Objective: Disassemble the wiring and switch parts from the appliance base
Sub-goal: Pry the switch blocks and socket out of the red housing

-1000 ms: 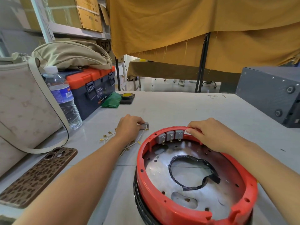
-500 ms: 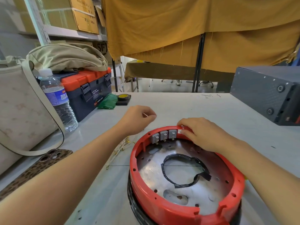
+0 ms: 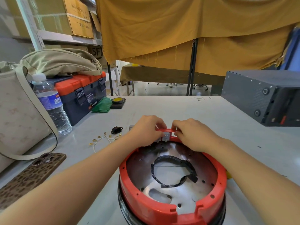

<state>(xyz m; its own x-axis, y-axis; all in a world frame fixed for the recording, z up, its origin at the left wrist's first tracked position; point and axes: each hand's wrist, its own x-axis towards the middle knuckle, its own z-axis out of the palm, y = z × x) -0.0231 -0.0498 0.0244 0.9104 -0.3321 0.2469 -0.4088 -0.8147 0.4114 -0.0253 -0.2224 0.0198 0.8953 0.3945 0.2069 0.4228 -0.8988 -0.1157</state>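
Head view looks down on a red base (image 3: 172, 207) standing upturned on the grey surface (image 3: 178, 109), close to the near edge. Its rim rings a shiny metal plate (image 3: 204, 169) with a loop of black tape (image 3: 173, 161) stuck round a central hole.

Both hands meet at the far side of the rim. The left hand (image 3: 146, 129) has its fingers curled over the rim from the left, their tips pinching at the grey switches (image 3: 165, 136) mounted inside the ring. The right hand (image 3: 191, 133) curls over the rim from the right, thumb and fingers gripping the red edge just beside the same switches. Two switch bodies show between the hands; part of the row is hidden behind the left hand.

Left of the base, loose white wires (image 3: 105, 139) with brass terminals lie on the surface, and a black socket (image 3: 116, 130) sits just beyond them. A small grey part (image 3: 130, 127) peeks out beside the left hand.

Further left stand a water bottle (image 3: 50, 103), a cream bag (image 3: 16, 114) with its strap trailing, and a phone (image 3: 30, 176) in a spotted case. Behind the bottle is an orange-lidded toolbox (image 3: 81, 93) with a khaki bag (image 3: 60, 62) on top, green cloth (image 3: 102, 105) and a tape roll (image 3: 117, 100) beside it. A dark box (image 3: 259, 95) sits at the right.
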